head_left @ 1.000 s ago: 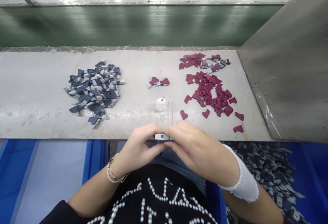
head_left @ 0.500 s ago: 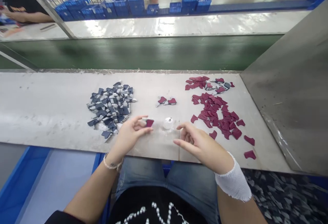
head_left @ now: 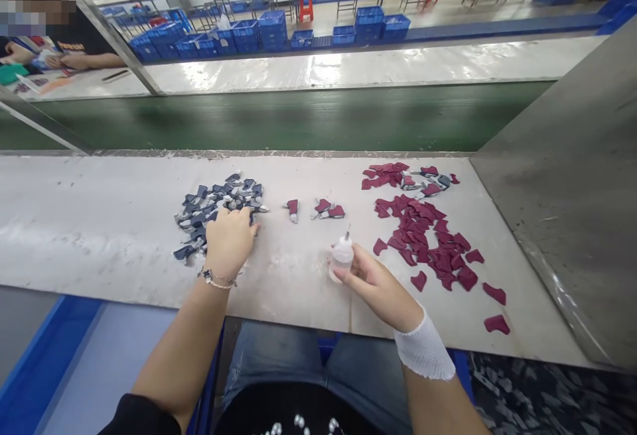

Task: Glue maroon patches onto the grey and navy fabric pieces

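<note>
My left hand (head_left: 229, 239) reaches down onto the near right side of a heap of dark blue and pale grey pieces (head_left: 199, 213). Its thumb stands apart from the bent fingers, whose tips are partly hidden; I see nothing held. In my right hand (head_left: 375, 282) is a small translucent squeeze bottle (head_left: 342, 259) with a thin nozzle pointing up, held just above the table. Beyond the hands lie a piece with a maroon patch (head_left: 292, 209) and, to its right, a pair of similar maroon-topped pieces (head_left: 329, 210).
Loose maroon patches (head_left: 423, 236) spread over the right of the white table (head_left: 298, 289). At the back right are some maroon-topped pieces (head_left: 430, 186). A metal panel (head_left: 572, 189) bounds the right side. A green belt (head_left: 308, 117) runs behind. Another person (head_left: 84, 47) sits far left.
My left hand has put down the maroon-topped piece left of the other two and moved left to the heap. My right hand has taken hold of the bottle and lifted it.
</note>
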`<state>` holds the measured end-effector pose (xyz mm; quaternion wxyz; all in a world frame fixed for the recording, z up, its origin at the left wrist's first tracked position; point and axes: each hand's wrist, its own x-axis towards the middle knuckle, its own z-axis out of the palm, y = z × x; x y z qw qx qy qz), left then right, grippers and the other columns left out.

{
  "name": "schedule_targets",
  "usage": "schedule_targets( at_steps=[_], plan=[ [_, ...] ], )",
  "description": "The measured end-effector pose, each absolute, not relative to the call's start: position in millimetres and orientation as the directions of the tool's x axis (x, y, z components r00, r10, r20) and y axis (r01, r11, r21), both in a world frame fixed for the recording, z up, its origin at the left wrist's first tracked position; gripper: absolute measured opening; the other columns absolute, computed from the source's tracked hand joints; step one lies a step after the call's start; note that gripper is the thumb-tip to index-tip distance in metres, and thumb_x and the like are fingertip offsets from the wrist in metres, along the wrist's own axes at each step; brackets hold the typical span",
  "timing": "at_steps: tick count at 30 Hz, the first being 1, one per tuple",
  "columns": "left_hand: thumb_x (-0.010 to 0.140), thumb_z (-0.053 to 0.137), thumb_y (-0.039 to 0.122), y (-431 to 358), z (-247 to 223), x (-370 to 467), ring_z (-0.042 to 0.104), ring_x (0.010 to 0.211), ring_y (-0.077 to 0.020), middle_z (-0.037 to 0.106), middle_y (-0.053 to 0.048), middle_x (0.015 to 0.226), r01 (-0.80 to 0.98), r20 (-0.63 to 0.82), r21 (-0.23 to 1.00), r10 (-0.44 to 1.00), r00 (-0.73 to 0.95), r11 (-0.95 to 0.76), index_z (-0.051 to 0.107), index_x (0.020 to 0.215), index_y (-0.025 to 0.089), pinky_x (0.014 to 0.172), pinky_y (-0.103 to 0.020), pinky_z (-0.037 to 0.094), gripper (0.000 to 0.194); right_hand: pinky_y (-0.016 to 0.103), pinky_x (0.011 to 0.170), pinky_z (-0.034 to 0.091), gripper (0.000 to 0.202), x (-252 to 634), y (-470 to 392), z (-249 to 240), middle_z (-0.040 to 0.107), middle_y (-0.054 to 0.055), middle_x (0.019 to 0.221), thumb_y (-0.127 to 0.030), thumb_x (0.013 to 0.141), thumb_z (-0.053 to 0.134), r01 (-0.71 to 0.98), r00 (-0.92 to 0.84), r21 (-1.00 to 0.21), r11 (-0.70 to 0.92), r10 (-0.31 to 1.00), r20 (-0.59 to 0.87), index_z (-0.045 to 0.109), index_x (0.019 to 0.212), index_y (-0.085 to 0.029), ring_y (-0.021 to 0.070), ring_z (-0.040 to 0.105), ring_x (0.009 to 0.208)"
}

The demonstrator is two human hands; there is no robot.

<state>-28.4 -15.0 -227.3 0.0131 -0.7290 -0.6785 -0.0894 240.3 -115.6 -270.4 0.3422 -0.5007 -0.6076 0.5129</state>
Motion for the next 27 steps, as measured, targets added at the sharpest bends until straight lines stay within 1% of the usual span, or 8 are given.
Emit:
schedule_targets(
  at_steps=[3,5,8,10,12,14,21,27],
  plan=[
    [0.086,0.061,0.024,-15.0,-221.8,-34.3,0.067,0.094,-0.0398,0.075,-0.016,0.092,0.978,0.126,0.175,0.988,0.091,-0.112,0.074,0.104,0.015,0.082,-0.050,0.051,0.023,0.035,0.081,0.049,0.050,252.0,-132.3,-264.9,0.063,0.001,0.089,-0.044,0.100,0.047,0.145,-0.218,-0.983,-0.109,0.966,-0.139,0.028,0.144,-0.028,0.0195,0.060,0.083],
    [0.088,0.062,0.028,-22.7,-217.3,-37.5,0.070,0.093,-0.0331,0.077,-0.010,0.097,0.960,0.138,0.244,0.985,0.107,-0.139,0.075,0.105,0.020,0.084,-0.044,0.053,0.022,0.034,0.078,0.047,0.040,261.6,-142.3,-261.9,0.059,-0.002,0.078,-0.043,0.101,0.045,0.079,-0.193,-0.991,-0.104,0.974,-0.118,0.039,0.137,-0.029,0.0182,0.057,0.076],
    [0.085,0.070,0.036,-47.4,-222.4,-34.1,0.071,0.092,-0.0236,0.077,-0.003,0.101,0.720,0.144,0.684,0.989,0.024,-0.117,0.075,0.105,0.026,0.081,-0.032,0.058,0.023,0.030,0.074,0.048,0.031,277.8,-154.6,-257.6,0.063,0.002,0.093,-0.043,0.096,0.058,0.014,-0.199,-0.998,-0.055,0.978,-0.057,0.058,0.124,-0.031,0.0177,0.058,0.080],
    [0.077,0.080,0.034,-67.5,-237.1,-23.8,0.071,0.081,-0.0165,0.076,-0.001,0.101,0.213,-0.023,0.977,1.000,-0.010,0.025,0.076,0.097,0.025,0.073,-0.024,0.059,0.023,0.027,0.066,0.049,0.042,286.7,-160.1,-254.9,0.065,0.003,0.104,-0.037,0.085,0.074,-0.080,-0.222,-0.996,-0.042,0.975,-0.023,0.062,0.125,-0.033,0.0170,0.060,0.079],
    [0.071,0.085,0.032,-85.9,-256.8,-9.2,0.067,0.070,-0.0088,0.075,0.000,0.100,-0.208,-0.216,0.951,0.972,0.091,0.230,0.077,0.091,0.024,0.067,-0.017,0.058,0.023,0.025,0.061,0.049,0.049,291.5,-162.9,-253.1,0.067,0.003,0.104,-0.030,0.075,0.083,-0.191,-0.238,-0.981,-0.034,0.971,0.013,0.067,0.121,-0.033,0.0170,0.061,0.077],
    [0.074,0.084,0.033,-100.1,-274.4,5.8,0.066,0.070,-0.0061,0.073,-0.001,0.100,-0.348,-0.318,0.864,0.930,0.186,0.365,0.076,0.094,0.022,0.067,-0.014,0.057,0.024,0.025,0.062,0.051,0.042,291.4,-163.9,-252.8,0.069,0.003,0.096,-0.034,0.073,0.085,-0.262,-0.247,-0.965,-0.029,0.968,0.038,0.071,0.113,-0.031,0.0172,0.062,0.076],
    [0.070,0.088,0.025,-123.5,-277.1,31.9,0.067,0.086,-0.0122,0.071,-0.003,0.101,-0.423,-0.284,0.725,0.796,0.535,0.543,0.071,0.103,0.021,0.077,-0.020,0.057,0.037,0.018,0.048,0.042,0.037,273.2,-167.4,-252.1,0.068,0.000,0.072,-0.043,0.085,0.076,-0.466,-0.352,-0.876,-0.123,0.934,0.056,0.061,0.113,-0.025,0.0108,0.058,0.056],
    [0.077,0.082,0.020,-123.9,-270.3,40.2,0.069,0.083,-0.0114,0.072,0.000,0.090,-0.391,-0.325,0.780,0.851,0.412,0.488,0.067,0.087,0.020,0.070,-0.018,0.058,0.018,0.027,0.056,0.054,0.038,265.8,-167.5,-246.1,0.074,0.004,0.082,-0.039,0.086,0.075,-0.475,-0.351,-0.875,-0.095,0.932,0.089,0.057,0.117,-0.026,0.0170,0.067,0.064]
  ],
)
